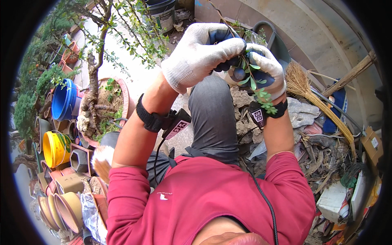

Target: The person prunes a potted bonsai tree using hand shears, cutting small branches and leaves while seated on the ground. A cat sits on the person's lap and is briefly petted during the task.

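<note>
Both my hands wear white knit gloves with dark blue coated palms, raised close together in front of my knee. A thin leafy twig (252,75) passes between them, its green leaves hanging down past the right glove toward the wrist. My left hand (206,51) is closed, thumb against bent fingers, on the twig's upper stem. With curled fingers, my right hand (263,69) grips the same twig lower down, by the leaves. The exact contact of the fingertips is partly hidden by the gloves. A black strap with a small device sits on each wrist.
A potted bonsai tree (94,77) stands to the left, beside a blue bucket (64,100), a yellow bucket (55,149) and several stacked pots (67,208). On the right, a straw broom (322,104) leans over rocks (302,112) and dry debris. A black bucket (161,14) stands far ahead.
</note>
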Motion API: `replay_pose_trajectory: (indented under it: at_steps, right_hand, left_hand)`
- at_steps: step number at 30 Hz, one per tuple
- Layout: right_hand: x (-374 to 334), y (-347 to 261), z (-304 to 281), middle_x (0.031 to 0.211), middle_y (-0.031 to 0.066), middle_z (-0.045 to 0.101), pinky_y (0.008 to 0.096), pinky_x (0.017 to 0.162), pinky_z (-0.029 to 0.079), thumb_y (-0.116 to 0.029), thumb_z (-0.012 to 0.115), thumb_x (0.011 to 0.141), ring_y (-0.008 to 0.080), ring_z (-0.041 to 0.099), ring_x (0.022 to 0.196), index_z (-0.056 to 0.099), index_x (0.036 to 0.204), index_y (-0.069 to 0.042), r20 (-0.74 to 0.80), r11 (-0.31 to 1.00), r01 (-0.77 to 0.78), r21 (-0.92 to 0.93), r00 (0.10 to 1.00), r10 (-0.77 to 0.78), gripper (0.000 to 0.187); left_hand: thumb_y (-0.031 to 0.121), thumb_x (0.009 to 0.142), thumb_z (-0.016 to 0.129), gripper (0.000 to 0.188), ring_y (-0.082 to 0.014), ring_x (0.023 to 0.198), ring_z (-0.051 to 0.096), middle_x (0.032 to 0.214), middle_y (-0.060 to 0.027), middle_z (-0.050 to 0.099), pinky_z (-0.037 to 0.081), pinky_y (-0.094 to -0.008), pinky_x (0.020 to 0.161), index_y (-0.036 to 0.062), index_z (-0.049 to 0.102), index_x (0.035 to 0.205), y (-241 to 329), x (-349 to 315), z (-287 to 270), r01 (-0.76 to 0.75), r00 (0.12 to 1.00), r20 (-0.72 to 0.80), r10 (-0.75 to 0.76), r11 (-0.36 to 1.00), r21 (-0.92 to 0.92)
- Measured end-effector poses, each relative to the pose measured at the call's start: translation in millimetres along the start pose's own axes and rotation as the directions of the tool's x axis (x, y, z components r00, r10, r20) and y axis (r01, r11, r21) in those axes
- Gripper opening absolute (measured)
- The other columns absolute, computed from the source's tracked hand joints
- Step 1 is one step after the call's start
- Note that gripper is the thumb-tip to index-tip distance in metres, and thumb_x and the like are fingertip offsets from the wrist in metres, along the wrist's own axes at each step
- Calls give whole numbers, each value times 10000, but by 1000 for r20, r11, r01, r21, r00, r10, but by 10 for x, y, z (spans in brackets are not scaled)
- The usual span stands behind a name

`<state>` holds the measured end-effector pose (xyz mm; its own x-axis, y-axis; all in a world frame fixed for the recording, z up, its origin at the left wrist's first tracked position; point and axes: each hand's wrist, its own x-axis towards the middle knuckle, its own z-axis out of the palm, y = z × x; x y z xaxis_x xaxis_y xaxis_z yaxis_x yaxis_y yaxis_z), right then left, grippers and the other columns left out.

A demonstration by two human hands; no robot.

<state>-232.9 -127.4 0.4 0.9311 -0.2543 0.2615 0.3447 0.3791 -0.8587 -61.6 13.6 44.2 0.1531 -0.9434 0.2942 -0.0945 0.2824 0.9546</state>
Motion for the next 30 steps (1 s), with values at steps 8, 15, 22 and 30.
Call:
replay_pose_trajectory:
  at_steps: [8, 15, 22, 30]
  right_hand:
    - [35, 271, 44, 1020, 145, 715, 355, 697, 608, -279, 705, 974, 237, 727, 832, 622, 1194, 46, -11, 967, -1, 254, 1000, 4, 402]
    - [44, 276, 179, 913, 116, 721, 272, 657, 572, -292, 720, 968, 157, 710, 754, 651, 1140, 41, -169, 987, 161, 1, 973, -159, 381]
    - [13, 293, 408, 988, 110, 747, 294, 769, 568, -138, 821, 860, 166, 724, 850, 720, 1097, 30, -88, 281, 297, -913, 528, -844, 307]
    - [83, 259, 383, 885, 132, 719, 333, 727, 554, -99, 793, 884, 248, 718, 783, 712, 987, 2, 98, -6, 222, -975, 406, -908, 165]
  left_hand:
    - [231, 965, 701, 203, -26, 738, 557, 811, 37, 639, 450, -211, 658, 29, 690, 943, -44, -8, 18, -31, 999, -22, 30, 998, -50]
    - [209, 970, 693, 212, -24, 664, 524, 732, 45, 599, 417, -215, 575, 25, 681, 866, -21, 1, 87, -83, 989, -133, 69, 992, -99]
    - [247, 983, 699, 224, -13, 633, 490, 729, 57, 586, 381, -195, 570, 36, 695, 907, 52, 44, 195, -115, 980, -167, 107, 993, -36]
    - [234, 983, 701, 222, -13, 628, 492, 722, 51, 592, 385, -199, 560, 25, 701, 907, 39, 74, 258, -156, 964, -215, 156, 988, 15]
